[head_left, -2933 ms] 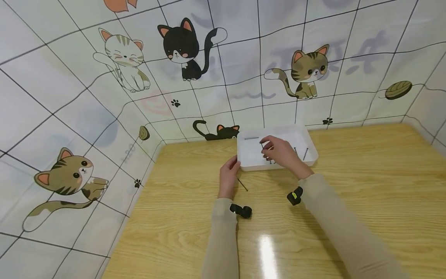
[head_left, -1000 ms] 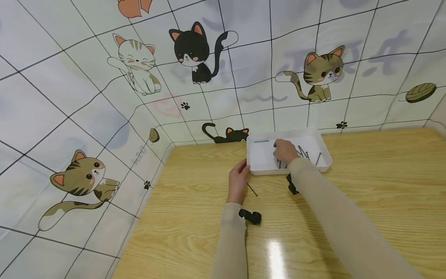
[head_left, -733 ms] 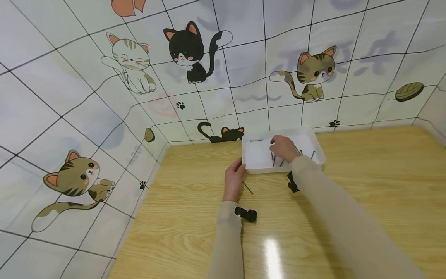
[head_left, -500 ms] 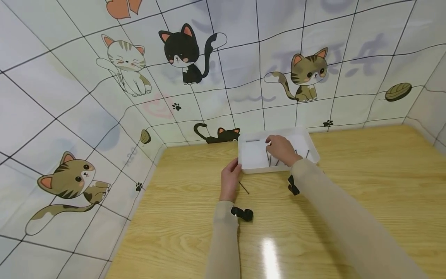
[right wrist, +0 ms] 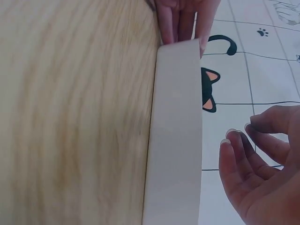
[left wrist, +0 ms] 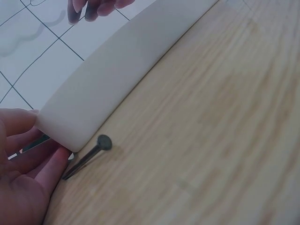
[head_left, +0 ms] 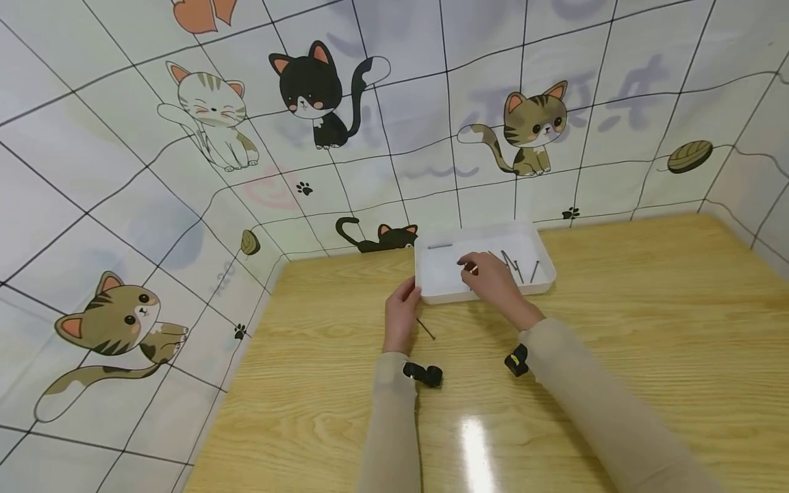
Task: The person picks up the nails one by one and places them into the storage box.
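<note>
A shallow white tray [head_left: 439,299] stands on the table against the wall. My left hand [head_left: 402,316] grips its front left corner, thumb by the rim and fingers along the end wall. Over the middle of the tray hovers my right hand [head_left: 490,277], fingers loosely bent; the right wrist view shows a gap between thumb and fingers, with no thing visible in it. Several dark nails [head_left: 518,270] lie in the tray's right part, and a single nail [head_left: 440,246] lies at its back left. Another nail [left wrist: 91,157] rests on the tabletop beside my left hand. My right hand covers part of the tray floor.
The wood-grain table [head_left: 308,383] reaches toward me and to both sides. Right behind the tray rises a wall covering [head_left: 431,137] with a grid and printed cats. Each sleeve carries a black wrist camera, such as the left wrist camera [head_left: 425,374].
My right hand has drawn back toward the tray's front, and its fingers have parted. More nails show at the tray's right, while those near the middle are now covered. The left hand keeps its place.
</note>
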Demonstrator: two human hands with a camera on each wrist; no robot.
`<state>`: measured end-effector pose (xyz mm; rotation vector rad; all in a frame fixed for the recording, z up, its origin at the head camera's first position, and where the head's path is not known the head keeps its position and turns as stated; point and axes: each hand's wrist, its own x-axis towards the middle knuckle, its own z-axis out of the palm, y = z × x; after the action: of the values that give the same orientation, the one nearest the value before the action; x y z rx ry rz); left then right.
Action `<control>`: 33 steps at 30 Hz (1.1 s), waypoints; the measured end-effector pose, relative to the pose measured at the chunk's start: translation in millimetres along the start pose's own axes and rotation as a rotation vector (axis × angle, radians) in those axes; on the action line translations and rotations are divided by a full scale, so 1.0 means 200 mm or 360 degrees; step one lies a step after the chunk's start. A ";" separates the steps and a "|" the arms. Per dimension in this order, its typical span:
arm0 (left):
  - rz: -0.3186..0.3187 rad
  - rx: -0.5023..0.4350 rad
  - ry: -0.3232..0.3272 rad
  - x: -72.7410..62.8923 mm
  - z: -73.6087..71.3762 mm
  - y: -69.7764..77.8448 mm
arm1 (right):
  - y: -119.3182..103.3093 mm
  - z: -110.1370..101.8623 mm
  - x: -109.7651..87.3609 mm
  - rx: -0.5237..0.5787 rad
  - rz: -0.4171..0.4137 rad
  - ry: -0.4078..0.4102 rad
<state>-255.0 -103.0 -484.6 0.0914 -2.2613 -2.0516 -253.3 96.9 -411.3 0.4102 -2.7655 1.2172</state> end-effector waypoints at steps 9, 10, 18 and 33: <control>-0.0007 0.0039 0.0035 0.01 -0.02 -0.01 | -0.02 0.07 -0.14 0.0160 -0.0003 0.0084; -0.0008 0.0048 0.0036 0.01 -0.02 -0.01 | -0.02 0.07 -0.14 0.0183 0.0004 0.0092; -0.0083 -0.0005 0.0015 0.00 0.00 0.01 | -0.02 0.10 -0.19 0.0262 0.0042 0.0095; 0.0004 -0.0021 0.0022 -0.01 0.00 0.00 | -0.05 0.16 -0.21 0.0220 0.0038 -0.0045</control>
<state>-253.1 -102.2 -484.1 0.1019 -2.2382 -2.0580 -208.8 75.9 -434.8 0.4101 -2.7259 1.4247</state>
